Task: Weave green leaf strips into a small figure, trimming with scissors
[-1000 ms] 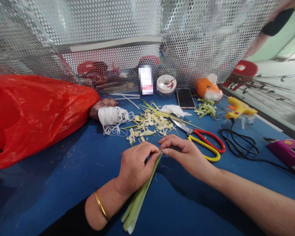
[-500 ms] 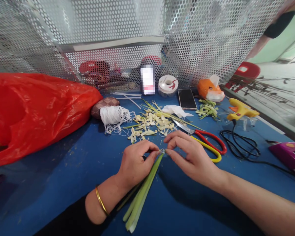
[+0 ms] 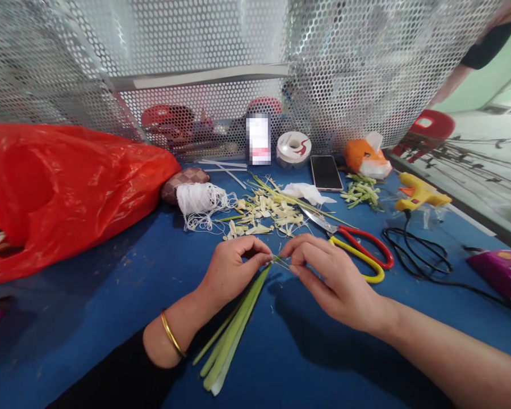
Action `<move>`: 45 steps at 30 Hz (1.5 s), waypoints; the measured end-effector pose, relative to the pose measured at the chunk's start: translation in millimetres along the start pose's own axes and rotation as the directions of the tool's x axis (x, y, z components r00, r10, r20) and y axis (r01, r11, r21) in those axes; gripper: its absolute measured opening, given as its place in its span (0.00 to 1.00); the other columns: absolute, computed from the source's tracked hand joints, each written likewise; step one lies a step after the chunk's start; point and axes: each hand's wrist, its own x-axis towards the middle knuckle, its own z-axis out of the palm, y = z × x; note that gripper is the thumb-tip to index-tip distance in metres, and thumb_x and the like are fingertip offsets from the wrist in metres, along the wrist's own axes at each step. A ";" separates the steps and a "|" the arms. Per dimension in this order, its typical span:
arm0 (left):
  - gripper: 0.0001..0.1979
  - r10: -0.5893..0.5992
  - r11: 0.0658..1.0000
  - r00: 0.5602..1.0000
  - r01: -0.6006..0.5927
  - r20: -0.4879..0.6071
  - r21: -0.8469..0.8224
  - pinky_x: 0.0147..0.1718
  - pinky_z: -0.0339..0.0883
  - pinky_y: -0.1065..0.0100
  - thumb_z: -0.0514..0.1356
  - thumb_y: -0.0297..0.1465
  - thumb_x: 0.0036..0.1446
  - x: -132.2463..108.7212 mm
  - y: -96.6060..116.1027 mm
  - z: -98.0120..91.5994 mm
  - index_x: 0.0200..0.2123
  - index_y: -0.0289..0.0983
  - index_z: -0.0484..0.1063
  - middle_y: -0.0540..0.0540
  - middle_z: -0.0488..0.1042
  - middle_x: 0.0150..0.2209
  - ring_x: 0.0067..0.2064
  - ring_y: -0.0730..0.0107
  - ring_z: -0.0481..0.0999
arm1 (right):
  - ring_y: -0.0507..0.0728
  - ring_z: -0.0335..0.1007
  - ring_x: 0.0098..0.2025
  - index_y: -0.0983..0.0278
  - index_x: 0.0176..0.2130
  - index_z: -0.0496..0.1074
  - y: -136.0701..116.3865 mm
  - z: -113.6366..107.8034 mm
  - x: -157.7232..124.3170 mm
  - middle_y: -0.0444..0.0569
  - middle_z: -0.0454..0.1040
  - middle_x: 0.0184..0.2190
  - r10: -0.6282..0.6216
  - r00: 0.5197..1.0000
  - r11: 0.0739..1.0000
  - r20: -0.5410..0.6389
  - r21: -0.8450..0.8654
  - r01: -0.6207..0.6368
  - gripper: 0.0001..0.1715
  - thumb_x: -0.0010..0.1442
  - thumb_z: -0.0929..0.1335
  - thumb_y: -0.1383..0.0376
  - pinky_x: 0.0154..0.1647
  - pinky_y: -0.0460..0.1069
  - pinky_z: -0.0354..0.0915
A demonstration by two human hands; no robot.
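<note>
Several long green leaf strips (image 3: 234, 332) hang together from a narrow top end, their wider ends fanning toward me above the blue table. My left hand (image 3: 237, 266) pinches this top end between thumb and forefinger. Thin white string (image 3: 283, 263) stretches from there to my right hand (image 3: 323, 272), whose thumb and forefinger are closed on it. A gold bangle (image 3: 172, 334) circles my left wrist. Just beyond my right hand lie scissors (image 3: 360, 247) with one red and one yellow handle. Pale cut scraps (image 3: 268, 210) are heaped past both hands.
Left stands a red plastic bag (image 3: 80, 199); white string (image 3: 200, 201) lies beside it. Along the back are a ribbon roll (image 3: 293, 149), a phone (image 3: 326, 172) and an orange tissue pack (image 3: 366, 158). A yellow glue gun (image 3: 423, 192) and its black cord (image 3: 421, 250) occupy the right.
My right hand has closed on the string, now drawn taut from the bundle's top. The leaf strips and my left hand have shifted slightly left.
</note>
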 end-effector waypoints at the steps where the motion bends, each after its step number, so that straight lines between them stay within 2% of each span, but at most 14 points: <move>1: 0.04 0.007 1.000 1.000 -0.007 0.029 0.004 0.29 0.64 0.73 0.62 0.27 0.53 0.8 -0.1 -2.6 0.27 0.37 0.76 0.51 0.78 0.26 0.28 0.74 0.73 | 0.56 0.67 0.43 0.62 0.33 0.61 0.5 1.3 -0.3 0.51 0.71 0.39 0.030 0.999 0.994 0.022 0.105 -0.032 0.08 0.65 0.60 0.71 0.41 0.52 0.63; 4: 0.05 0.035 0.999 0.990 -0.038 0.138 0.015 0.29 0.64 0.72 0.62 0.25 0.52 4.3 -0.5 -10.7 0.26 0.37 0.76 0.51 0.77 0.26 0.28 0.74 0.73 | 0.54 0.68 0.43 0.62 0.33 0.61 3.1 6.1 -1.3 0.51 0.72 0.40 0.154 0.982 0.916 0.111 0.356 -0.184 0.09 0.67 0.59 0.67 0.44 0.51 0.64; 8: 0.05 0.051 0.998 0.966 -0.060 0.252 0.028 0.30 0.65 0.72 0.61 0.25 0.52 8.1 -3.7 -17.7 0.26 0.38 0.76 0.51 0.77 0.26 0.28 0.74 0.74 | 0.54 0.68 0.42 0.61 0.33 0.61 6.6 9.3 -2.0 0.50 0.74 0.39 0.253 0.949 0.829 0.188 0.464 -0.313 0.11 0.68 0.59 0.63 0.45 0.52 0.64; 16: 0.05 0.013 0.996 0.976 -0.033 0.217 0.086 0.27 0.63 0.72 0.61 0.25 0.52 9.7 -11.2 -19.2 0.26 0.36 0.74 0.52 0.74 0.24 0.26 0.75 0.71 | 0.53 0.66 0.36 0.62 0.33 0.64 9.1 7.1 -2.1 0.46 0.69 0.32 0.283 0.941 0.875 0.184 0.354 -0.332 0.13 0.69 0.58 0.63 0.40 0.50 0.63; 23: 0.06 -0.033 0.985 0.990 0.009 0.135 0.171 0.25 0.60 0.71 0.60 0.25 0.51 4.3 -2.8 -11.5 0.23 0.36 0.72 0.52 0.73 0.22 0.24 0.74 0.68 | 0.51 0.60 0.30 0.61 0.32 0.60 3.7 6.4 0.4 0.42 0.65 0.27 0.331 0.898 0.894 0.291 0.209 -0.397 0.11 0.67 0.58 0.66 0.33 0.48 0.60; 25: 0.06 -0.066 0.990 0.990 0.049 0.125 0.135 0.26 0.62 0.70 0.59 0.26 0.52 3.2 -2.4 -8.1 0.24 0.37 0.71 0.51 0.73 0.22 0.24 0.73 0.69 | 0.51 0.60 0.29 0.61 0.32 0.59 3.3 6.8 0.8 0.42 0.65 0.26 0.336 0.887 0.895 0.317 0.185 -0.406 0.10 0.67 0.58 0.67 0.32 0.48 0.59; 28: 0.06 -0.076 0.993 0.987 0.088 0.141 -0.083 0.29 0.65 0.69 0.59 0.27 0.52 3.5 -2.9 -4.5 0.24 0.37 0.68 0.48 0.75 0.28 0.28 0.72 0.71 | 0.51 0.61 0.29 0.61 0.32 0.59 4.6 8.6 0.5 0.42 0.65 0.27 0.334 0.890 0.901 0.310 0.174 -0.398 0.10 0.66 0.58 0.68 0.32 0.47 0.60; 31: 0.06 -0.072 0.941 0.977 0.133 0.200 -0.311 0.26 0.63 0.71 0.59 0.29 0.54 3.5 -2.1 -2.8 0.25 0.36 0.67 0.46 0.75 0.35 0.27 0.76 0.68 | 0.52 0.60 0.30 0.61 0.32 0.59 7.3 10.7 0.4 0.42 0.65 0.28 0.305 0.910 0.925 0.281 0.140 -0.353 0.09 0.66 0.59 0.69 0.33 0.47 0.60; 35: 0.08 -0.092 0.867 0.952 0.221 0.293 -0.447 0.22 0.58 0.73 0.59 0.34 0.57 1.2 0.9 -2.0 0.29 0.36 0.66 0.47 0.75 0.34 0.21 0.81 0.61 | 0.52 0.58 0.29 0.61 0.32 0.58 10.9 11.7 1.2 0.42 0.64 0.28 0.254 0.937 0.955 0.239 0.091 -0.282 0.08 0.65 0.58 0.69 0.31 0.47 0.58; 39: 0.11 -0.071 0.865 0.949 0.213 0.308 -0.455 0.22 0.60 0.72 0.57 0.37 0.59 0.7 3.4 -2.2 0.29 0.37 0.64 0.48 0.74 0.31 0.22 0.79 0.63 | 0.52 0.57 0.29 0.61 0.32 0.56 11.3 10.4 1.8 0.42 0.63 0.28 0.184 0.957 0.975 0.223 0.082 -0.207 0.09 0.67 0.57 0.68 0.31 0.47 0.58; 45: 0.09 -0.058 0.945 0.961 0.140 0.271 -0.295 0.24 0.58 0.72 0.54 0.34 0.61 2.1 2.0 -1.1 0.30 0.37 0.67 0.52 0.68 0.27 0.23 0.77 0.63 | 0.51 0.53 0.26 0.60 0.31 0.55 6.9 7.9 3.3 0.41 0.59 0.26 0.062 0.976 0.998 0.210 -0.012 -0.061 0.11 0.66 0.56 0.70 0.28 0.46 0.55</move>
